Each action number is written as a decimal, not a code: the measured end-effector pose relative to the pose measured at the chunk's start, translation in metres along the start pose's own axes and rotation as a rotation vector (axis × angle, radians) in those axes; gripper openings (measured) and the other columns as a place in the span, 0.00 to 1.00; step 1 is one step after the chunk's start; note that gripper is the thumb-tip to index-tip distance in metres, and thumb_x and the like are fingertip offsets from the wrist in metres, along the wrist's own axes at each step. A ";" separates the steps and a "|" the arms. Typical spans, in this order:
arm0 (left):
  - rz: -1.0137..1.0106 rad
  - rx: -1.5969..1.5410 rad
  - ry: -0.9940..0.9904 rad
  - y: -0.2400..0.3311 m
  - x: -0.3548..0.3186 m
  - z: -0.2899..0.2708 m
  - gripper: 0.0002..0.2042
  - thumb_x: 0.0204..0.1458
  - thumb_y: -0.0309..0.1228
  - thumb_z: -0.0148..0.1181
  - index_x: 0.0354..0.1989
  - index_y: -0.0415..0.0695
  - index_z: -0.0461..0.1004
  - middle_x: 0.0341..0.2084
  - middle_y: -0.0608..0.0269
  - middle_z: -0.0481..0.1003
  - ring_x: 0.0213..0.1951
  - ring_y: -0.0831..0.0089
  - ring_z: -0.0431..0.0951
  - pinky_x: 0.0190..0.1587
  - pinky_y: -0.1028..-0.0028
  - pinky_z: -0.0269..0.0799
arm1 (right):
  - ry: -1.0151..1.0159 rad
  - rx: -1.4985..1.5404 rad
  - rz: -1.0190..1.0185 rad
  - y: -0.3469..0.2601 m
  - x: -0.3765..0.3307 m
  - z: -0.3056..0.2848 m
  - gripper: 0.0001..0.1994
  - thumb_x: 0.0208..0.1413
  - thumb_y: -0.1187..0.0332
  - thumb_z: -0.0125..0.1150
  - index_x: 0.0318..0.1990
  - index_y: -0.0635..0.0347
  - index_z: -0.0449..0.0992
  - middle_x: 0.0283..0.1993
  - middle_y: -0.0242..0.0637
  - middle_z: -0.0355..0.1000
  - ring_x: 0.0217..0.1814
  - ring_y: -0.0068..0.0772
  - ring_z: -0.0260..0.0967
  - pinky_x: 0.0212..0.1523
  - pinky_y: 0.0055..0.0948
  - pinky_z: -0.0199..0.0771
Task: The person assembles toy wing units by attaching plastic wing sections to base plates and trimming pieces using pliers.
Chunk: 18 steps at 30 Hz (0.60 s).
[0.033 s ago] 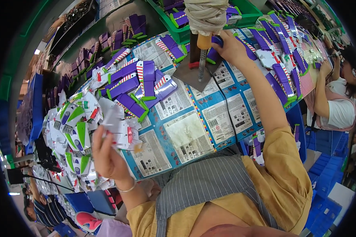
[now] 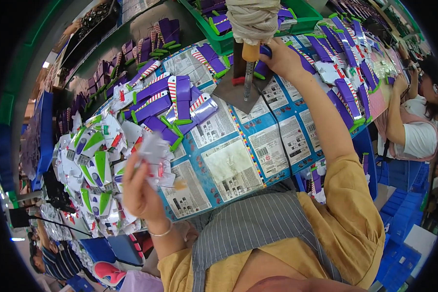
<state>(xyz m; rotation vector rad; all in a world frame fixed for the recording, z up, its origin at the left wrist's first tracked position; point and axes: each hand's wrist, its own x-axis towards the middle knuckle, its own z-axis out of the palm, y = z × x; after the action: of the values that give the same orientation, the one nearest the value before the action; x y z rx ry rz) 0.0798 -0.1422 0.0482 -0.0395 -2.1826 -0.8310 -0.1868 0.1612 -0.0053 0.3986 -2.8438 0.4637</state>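
Over the counter (image 2: 277, 160), which was papered with blue printed card sheets, we had both hands up and busy. Our left hand (image 2: 140, 191) was raised near the left edge of the sheets, its grip pinched together on a clear plastic blister piece (image 2: 153, 155) that showed blurred, held just above a heap of white and green packaged toys (image 2: 95, 170). A thin bangle (image 2: 161, 232) circled that wrist. Our right hand (image 2: 282, 59) was stretched well forward to the far side of the counter, its grip curled shut on a purple toy part (image 2: 264, 68), though we could not tell how the fingertips sat on it. Just beside that hand hung a tool with a wooden handle (image 2: 250, 51) and a metal shaft pointing down at a grey plate (image 2: 238, 92); a cloth-wrapped bundle (image 2: 253, 19) sat above the handle. A black cable (image 2: 277, 131) ran from there back across the sheets toward us. Between our two hands lay a cluster of purple and green toy pieces (image 2: 173, 104), and more of them stood in a green bin (image 2: 304, 19) at the far edge. To our right, another person in a white top (image 2: 421, 134) was working at the same counter, well apart from our hands.
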 end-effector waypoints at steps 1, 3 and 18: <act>-0.127 -0.228 -0.039 0.000 -0.008 0.015 0.10 0.49 0.14 0.52 0.37 0.36 0.76 0.42 0.47 0.75 0.46 0.60 0.75 0.48 0.69 0.71 | 0.005 -0.005 0.007 0.007 0.006 0.002 0.22 0.50 0.56 0.60 0.51 0.53 0.68 0.52 0.39 0.66 0.47 0.45 0.69 0.43 0.39 0.72; -0.312 -0.361 -0.166 -0.002 -0.023 0.040 0.11 0.48 0.15 0.53 0.39 0.37 0.76 0.44 0.48 0.74 0.45 0.60 0.75 0.48 0.70 0.70 | 0.000 -0.160 -0.212 0.011 0.014 0.005 0.17 0.52 0.58 0.58 0.47 0.54 0.70 0.48 0.38 0.68 0.46 0.43 0.70 0.41 0.39 0.72; 0.426 -0.132 -0.706 0.070 -0.019 0.100 0.23 0.40 0.32 0.65 0.49 0.56 0.71 0.56 0.64 0.64 0.54 0.62 0.67 0.56 0.57 0.59 | 0.063 0.818 0.407 0.006 -0.157 -0.096 0.07 0.59 0.68 0.52 0.39 0.62 0.67 0.25 0.30 0.66 0.24 0.20 0.63 0.25 0.22 0.63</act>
<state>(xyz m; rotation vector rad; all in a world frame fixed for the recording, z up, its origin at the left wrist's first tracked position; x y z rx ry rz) 0.0470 -0.0253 0.0261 -0.9565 -2.6033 -0.7778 -0.0237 0.2351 0.0394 -0.0840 -2.5342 1.6831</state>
